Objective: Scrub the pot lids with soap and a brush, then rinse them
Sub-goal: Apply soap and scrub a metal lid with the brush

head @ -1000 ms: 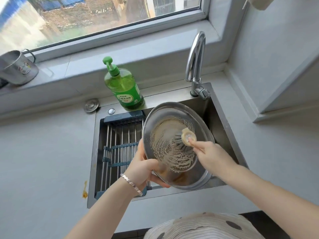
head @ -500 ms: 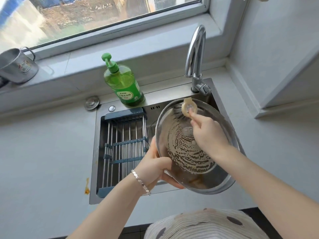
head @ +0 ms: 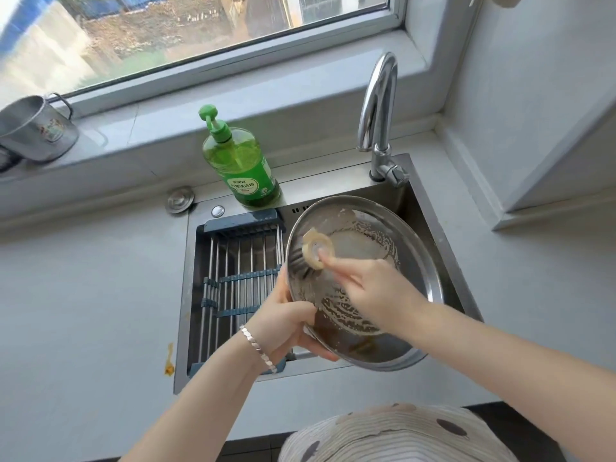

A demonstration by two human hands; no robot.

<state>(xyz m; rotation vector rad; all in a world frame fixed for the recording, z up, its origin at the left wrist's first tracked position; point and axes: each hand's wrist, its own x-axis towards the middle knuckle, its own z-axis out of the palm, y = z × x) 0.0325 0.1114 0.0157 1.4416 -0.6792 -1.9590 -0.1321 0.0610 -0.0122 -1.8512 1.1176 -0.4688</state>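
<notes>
Gripping pot lid [head: 416, 261] rim w/ left hand [head: 286, 328], tilted over sink [head: 430, 208]; right hand [head: 376, 295] clutching brush [head: 315, 253], bristles on lid.

My right hand [head: 373, 291] is coming out blurred, and it is covering the handle of the brush [head: 316, 251], whose bristles are smearing into dark streaks. My left hand [head: 286, 325] is hiding the near left rim of the pot lid [head: 416, 261] it is gripping, and also the near corner of the drying rack [head: 240, 258]. The lid is covering most of the sink [head: 333, 188] basin. The left edge is cutting off the metal mug [head: 35, 131]. The label on the soap bottle [head: 245, 171] is staying too small to read.
</notes>
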